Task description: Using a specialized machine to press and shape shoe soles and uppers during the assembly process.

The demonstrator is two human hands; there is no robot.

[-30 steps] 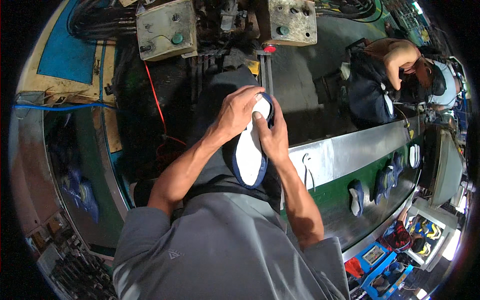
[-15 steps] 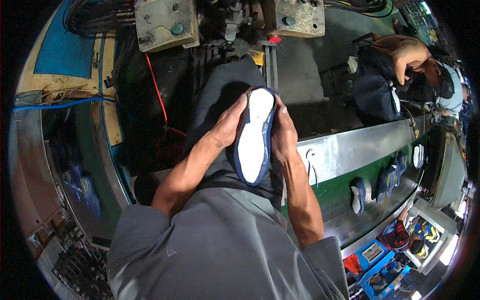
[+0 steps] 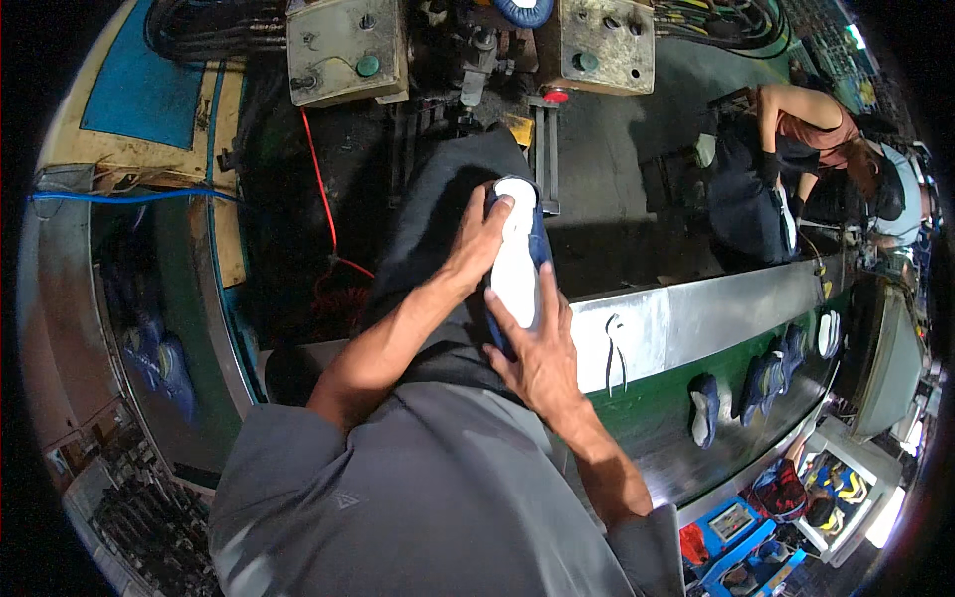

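Note:
A dark blue shoe (image 3: 514, 261) lies over my dark-trousered leg, its white bottom turned up and its heel end away from me. My left hand (image 3: 481, 237) is closed around its left side near the heel, the thumb pressed on the white bottom. Across the toe end rests my right hand (image 3: 542, 353), fingers spread, some on the white bottom and others along the right side. That hand hides much of the toe. To the right, a pair of pincers (image 3: 617, 353) lies on the metal ledge.
Ahead stand two control boxes (image 3: 348, 52) (image 3: 600, 50) with green buttons, and between them is a blue shoe (image 3: 524, 12). More shoes (image 3: 705, 410) lie on the green belt (image 3: 652, 428) at right. A co-worker (image 3: 811, 129) sits beyond. A red hose (image 3: 320, 194) hangs at left.
My right hand has left the shoe's right side near the heel and come down over the toe. My left thumb has moved onto the white bottom. A blue shoe now shows between the control boxes.

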